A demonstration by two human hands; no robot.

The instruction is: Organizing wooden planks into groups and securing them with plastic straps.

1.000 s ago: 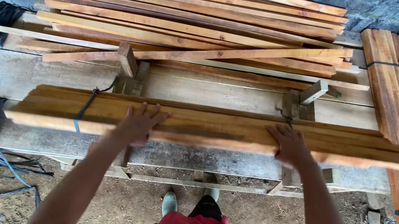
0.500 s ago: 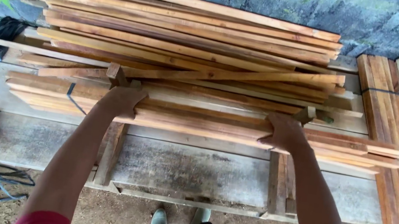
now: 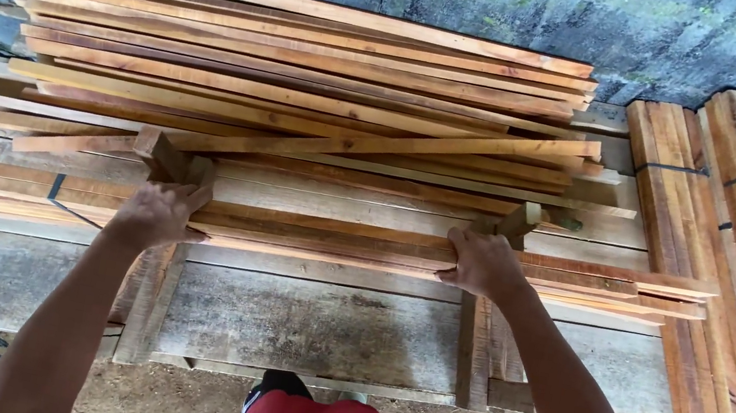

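Bundle: our strapped slats (image 3: pixel 332 241) lie crosswise on two wooden stands on the surface (image 3: pixel 288 318).
Left grip: our left hand (image 3: pixel 153 211) is clamped on the bundle.
Right grip: our right hand (image 3: pixel 484 263) is clamped on it too.
Behind: loose slats (image 3: pixel 310 75), piled.
Right: tied bundles (image 3: pixel 732 261).
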